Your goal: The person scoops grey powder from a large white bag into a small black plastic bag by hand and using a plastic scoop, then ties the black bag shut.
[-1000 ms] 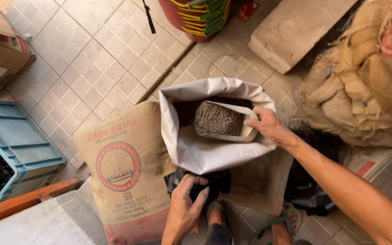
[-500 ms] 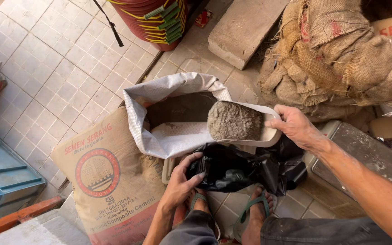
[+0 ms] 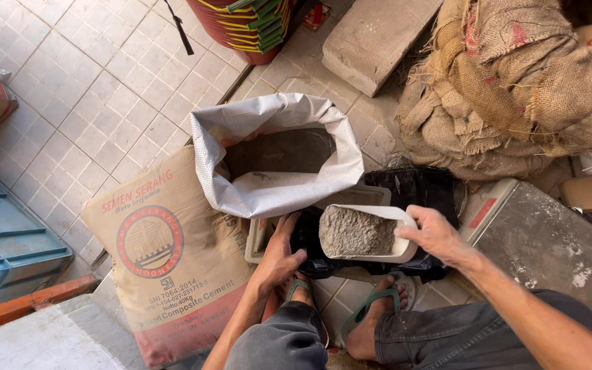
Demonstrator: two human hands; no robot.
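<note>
R hand (image 3: 433,236) grips white plastic scoop (image 3: 368,233) heaped w/ grey cement powder, just below open grey-lined cement sack (image 3: 275,161). L hand (image 3: 279,253) clutches black plastic bag (image 3: 416,192) edge beside scoop.

- The black plastic bag (image 3: 416,192) is mostly hidden behind the white scoop (image 3: 368,233) and the left hand (image 3: 279,257).
- The blue crate (image 3: 5,240), far-left, is cut by the edge.
- The burlap sacks (image 3: 515,82), far-right, run off frame.

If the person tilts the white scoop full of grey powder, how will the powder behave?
The grey powder is heaped loose in the white scoop, so it would probably slide out and raise dust. The full scoop likely feels heavy for its size; the right hand grips its end.
</note>
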